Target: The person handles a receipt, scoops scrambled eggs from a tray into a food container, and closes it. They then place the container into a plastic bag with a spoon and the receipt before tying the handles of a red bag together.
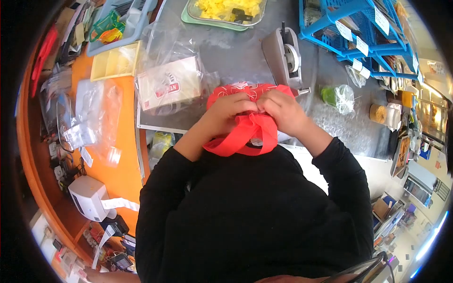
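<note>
A red fabric bag (pixel 219 97) with white print sits at the front edge of the grey metal table (pixel 231 52). Its red handles hang down toward my body in loops. My left hand (pixel 231 108) is closed on the bag's gathered top from the left. From the right, my right hand (pixel 281 107) pinches the same top, and the two hands nearly touch. Just behind the right hand stands a grey tape dispenser (pixel 279 56). Left of the bag lies a white printed box (pixel 170 82) in clear plastic.
A glass tray of yellow food (pixel 226 9) is at the back. Blue baskets (pixel 325 40) stand back right. A green item in plastic (pixel 337 97) and a jar (pixel 378 113) lie right. Left are a cream tray (pixel 113 62) and a receipt printer (pixel 89 197) on an orange counter (pixel 127 155).
</note>
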A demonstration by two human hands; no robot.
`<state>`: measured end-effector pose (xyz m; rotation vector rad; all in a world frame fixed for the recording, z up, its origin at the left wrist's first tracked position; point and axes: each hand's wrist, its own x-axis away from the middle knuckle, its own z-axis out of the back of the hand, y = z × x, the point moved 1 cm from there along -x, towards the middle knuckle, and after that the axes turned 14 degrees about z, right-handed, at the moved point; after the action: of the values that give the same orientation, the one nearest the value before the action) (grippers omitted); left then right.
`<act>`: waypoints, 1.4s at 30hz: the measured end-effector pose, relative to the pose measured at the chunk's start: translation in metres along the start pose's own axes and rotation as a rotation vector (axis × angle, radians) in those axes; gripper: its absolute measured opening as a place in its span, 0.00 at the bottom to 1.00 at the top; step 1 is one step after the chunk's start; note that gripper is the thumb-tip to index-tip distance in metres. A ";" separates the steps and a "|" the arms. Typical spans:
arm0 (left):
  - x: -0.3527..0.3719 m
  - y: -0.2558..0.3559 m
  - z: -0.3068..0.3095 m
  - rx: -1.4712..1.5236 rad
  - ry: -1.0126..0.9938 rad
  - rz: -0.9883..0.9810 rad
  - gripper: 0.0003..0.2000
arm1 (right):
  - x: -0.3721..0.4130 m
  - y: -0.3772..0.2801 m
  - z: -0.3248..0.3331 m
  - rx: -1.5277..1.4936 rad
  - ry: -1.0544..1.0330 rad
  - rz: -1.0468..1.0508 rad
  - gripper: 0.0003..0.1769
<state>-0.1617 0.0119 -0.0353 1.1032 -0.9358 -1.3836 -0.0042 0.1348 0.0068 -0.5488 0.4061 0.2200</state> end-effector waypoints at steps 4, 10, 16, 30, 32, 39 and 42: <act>0.001 -0.002 -0.007 -0.085 0.029 -0.048 0.19 | 0.008 -0.003 -0.004 -0.012 0.030 -0.052 0.11; 0.007 -0.007 -0.009 -0.161 0.039 -0.081 0.19 | 0.020 0.006 -0.008 0.050 0.177 -0.150 0.11; 0.009 -0.008 -0.006 -0.214 0.313 -0.134 0.16 | -0.010 -0.012 0.030 0.218 0.086 0.185 0.11; 0.001 0.007 0.000 -0.290 0.285 -0.174 0.15 | -0.019 0.006 0.032 0.188 -0.094 0.346 0.10; 0.004 0.000 -0.006 -0.208 0.250 -0.135 0.15 | -0.011 0.005 0.017 0.213 -0.012 0.312 0.10; 0.011 -0.023 -0.019 -0.260 0.240 -0.094 0.14 | -0.001 0.014 0.000 0.230 0.366 -0.226 0.09; 0.009 -0.017 -0.015 -0.289 0.338 -0.090 0.14 | -0.011 0.006 0.019 0.174 0.270 0.036 0.07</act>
<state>-0.1519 0.0059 -0.0565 1.1214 -0.4326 -1.3036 -0.0103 0.1494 0.0239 -0.4002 0.6907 0.1439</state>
